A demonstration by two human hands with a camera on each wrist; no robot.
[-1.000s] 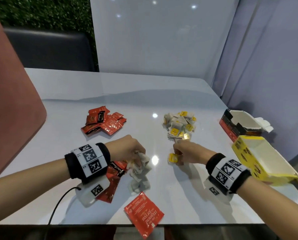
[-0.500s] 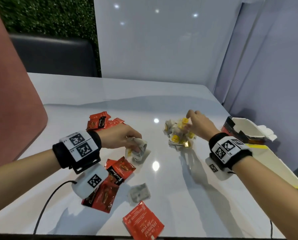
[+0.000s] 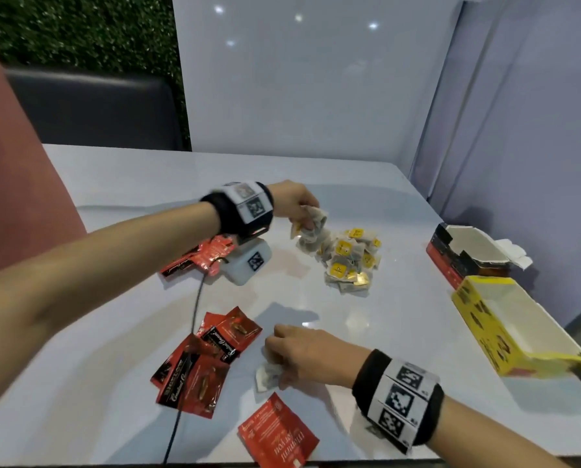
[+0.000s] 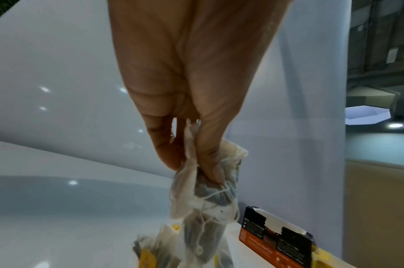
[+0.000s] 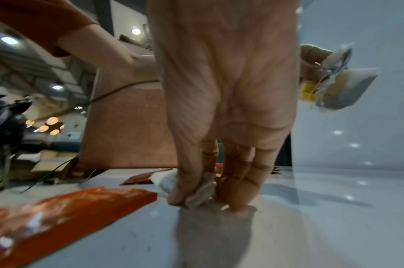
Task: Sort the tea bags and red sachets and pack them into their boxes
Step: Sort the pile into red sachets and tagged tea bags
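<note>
My left hand holds a bunch of tea bags just above the left edge of the tea bag pile; the left wrist view shows its fingers pinching the crumpled bags. Near the front of the table my right hand pinches a lone tea bag that lies on the table, thumb and fingers curled on the lone tea bag. Red sachets lie left of it, one more sachet at the front edge, another group under my left wrist.
An open yellow box and an open red-and-black box stand at the table's right edge. A cable runs from my left wrist across the sachets to the front edge. A pink seat back rises on the left.
My left hand has carried its tea bags from the middle front over to the pile. My right hand has come back from the pile to the front and taken hold of the lone tea bag.
</note>
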